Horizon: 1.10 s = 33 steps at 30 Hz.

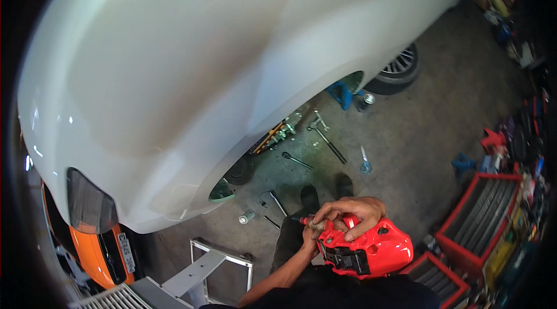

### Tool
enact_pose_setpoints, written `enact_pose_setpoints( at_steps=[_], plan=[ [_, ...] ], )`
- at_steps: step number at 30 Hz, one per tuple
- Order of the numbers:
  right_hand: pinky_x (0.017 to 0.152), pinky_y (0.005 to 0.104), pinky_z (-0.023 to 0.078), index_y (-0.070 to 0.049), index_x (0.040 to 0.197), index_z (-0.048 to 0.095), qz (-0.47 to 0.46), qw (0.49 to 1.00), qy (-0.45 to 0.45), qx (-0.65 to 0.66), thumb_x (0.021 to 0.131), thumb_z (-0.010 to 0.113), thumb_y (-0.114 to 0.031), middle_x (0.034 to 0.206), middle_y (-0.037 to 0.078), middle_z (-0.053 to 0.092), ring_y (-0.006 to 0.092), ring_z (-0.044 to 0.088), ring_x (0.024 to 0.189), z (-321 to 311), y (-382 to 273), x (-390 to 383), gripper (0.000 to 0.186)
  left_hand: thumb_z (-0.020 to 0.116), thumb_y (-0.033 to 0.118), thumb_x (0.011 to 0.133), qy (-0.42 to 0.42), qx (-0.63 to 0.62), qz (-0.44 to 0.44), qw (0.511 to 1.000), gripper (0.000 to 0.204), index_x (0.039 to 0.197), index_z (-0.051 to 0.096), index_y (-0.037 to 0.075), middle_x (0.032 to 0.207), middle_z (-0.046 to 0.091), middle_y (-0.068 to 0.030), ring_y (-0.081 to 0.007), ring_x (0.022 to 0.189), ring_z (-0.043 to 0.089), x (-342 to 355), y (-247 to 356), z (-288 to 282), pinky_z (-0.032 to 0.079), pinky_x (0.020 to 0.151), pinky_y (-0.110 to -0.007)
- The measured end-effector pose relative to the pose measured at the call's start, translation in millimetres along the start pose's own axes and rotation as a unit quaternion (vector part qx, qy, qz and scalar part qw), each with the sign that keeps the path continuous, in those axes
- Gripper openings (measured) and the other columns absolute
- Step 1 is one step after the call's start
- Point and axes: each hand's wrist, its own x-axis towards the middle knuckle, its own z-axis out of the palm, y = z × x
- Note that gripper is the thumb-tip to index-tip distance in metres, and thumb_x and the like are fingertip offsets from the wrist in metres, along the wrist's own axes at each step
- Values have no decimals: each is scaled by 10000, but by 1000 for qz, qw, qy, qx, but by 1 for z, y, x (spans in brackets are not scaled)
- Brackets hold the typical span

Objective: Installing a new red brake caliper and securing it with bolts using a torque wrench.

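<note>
A glossy red brake caliper [390,250] with black pads or inserts lies held low in front of my body. My right hand [362,216] curls over its upper side, fingers closed on the caliper and a small fitting [304,221] with a dark, narrow tip. My left hand [311,240] holds the caliper's left end beneath that fitting, its fingers partly hidden by the right hand and the fitting. My shoes [308,196] show on the floor just beyond my hands.
A white car body [174,65] fills the upper left, a detached wheel [397,77] beside it. Ratchets [328,144], scissors [365,164], cans [246,216] and blue stands [342,97] sit on the floor. Red tool trays [458,257], a metal frame [200,274] and an orange car [93,254] surround me.
</note>
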Motion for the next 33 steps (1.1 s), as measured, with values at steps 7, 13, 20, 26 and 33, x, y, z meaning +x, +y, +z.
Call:
enact_pose_setpoints(
  at_steps=[7,13,20,26,33],
  plan=[
    [667,296,468,73,1401,304,-17,997,-72,-33,830,735,-134,895,121,608,140,570,623,-139,164,-69,745,402,385,1021,73,237,266,931,489,1117,592,-55,995,662,-186,-291,920,615,172,19,-45,464,819,-407],
    [724,326,488,16,1429,281,-99,995,13,-7,845,719,-216,1112,143,484,159,592,691,-233,310,-149,766,389,418,1015,78,319,180,927,571,1190,566,-95,1116,631,-282,-389,1045,601,344,-16,-85,434,933,-427],
    [797,385,516,-81,1473,254,-185,956,191,126,869,680,-356,1414,170,289,217,640,815,-307,389,-197,789,407,429,997,107,255,252,927,601,1215,539,-116,1147,596,-344,-463,1109,572,444,-9,-106,425,944,-479],
    [835,414,537,-125,1497,237,-225,909,277,213,861,671,-457,1601,158,134,259,671,900,-336,403,-238,838,403,397,1001,236,332,255,877,589,1168,541,-150,1084,599,-363,-468,1063,583,410,-29,-101,424,926,-475],
    [839,439,536,-120,1475,292,-295,856,348,242,867,652,-461,1605,169,102,311,642,1018,-347,414,-293,785,410,362,1011,245,320,322,857,519,1140,572,-114,1044,625,-330,-442,1037,595,420,-39,-92,426,906,-469]
  ],
)
